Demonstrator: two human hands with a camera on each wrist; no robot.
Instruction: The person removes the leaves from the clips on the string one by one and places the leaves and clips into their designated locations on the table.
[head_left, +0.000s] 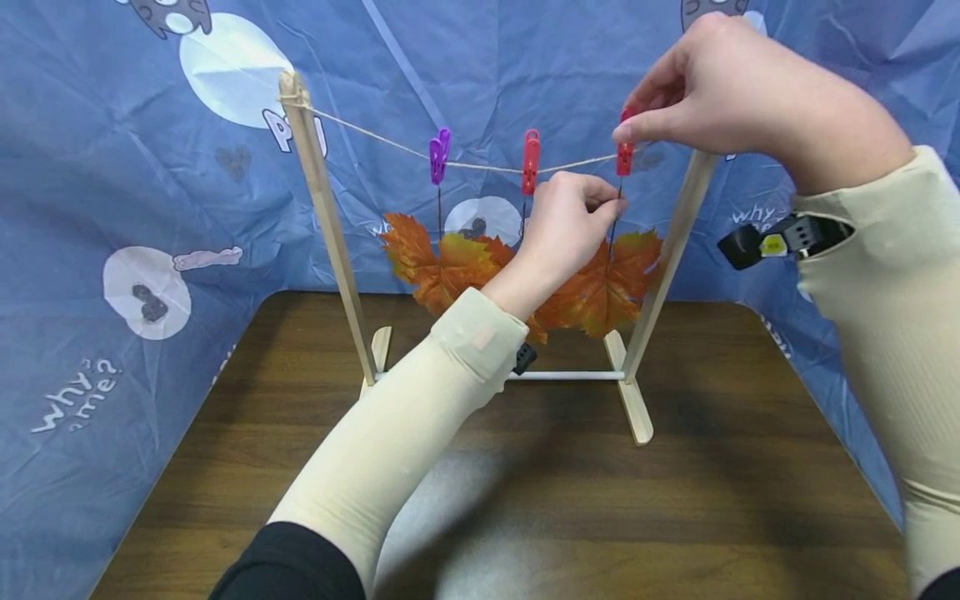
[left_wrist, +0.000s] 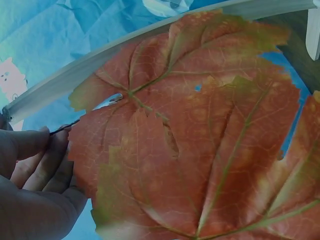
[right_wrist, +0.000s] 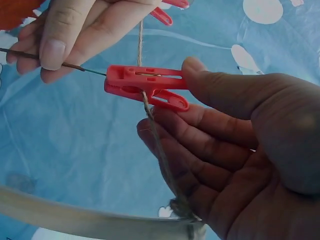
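Head view: toward the upper right of the frame, the right hand [head_left: 731, 96] grasps the rightmost red clothespin [head_left: 624, 160] between thumb and fingers, and just below it the left hand [head_left: 566, 218] pinches the stem [head_left: 617, 210] of an orange leaf [head_left: 609, 287] right of centre, beside the right post [head_left: 678, 250]. In the right wrist view the stem's thin green end reaches only the nose of the clothespin, near the middle of the frame, while the string [head_left: 375, 137] crosses farther in; whether the nose bites firmly, I cannot tell. That shallow hold looks like the weak point: if the left fingers let go while the end merely touches, the leaf could slip out and fall to the tabletop [head_left: 637, 508]. Squeezing the handles too hard could open the clothespin enough to free both stem and string. A downward tug on the stem might rock the sagging string, shaking the middle red clothespin [head_left: 531, 162] and the purple clothespin [head_left: 438, 158] at upper centre. The left sleeve [head_left: 397, 442], reaching up from the lower left, could also brush the neighbouring leaves [head_left: 450, 271] and jolt them
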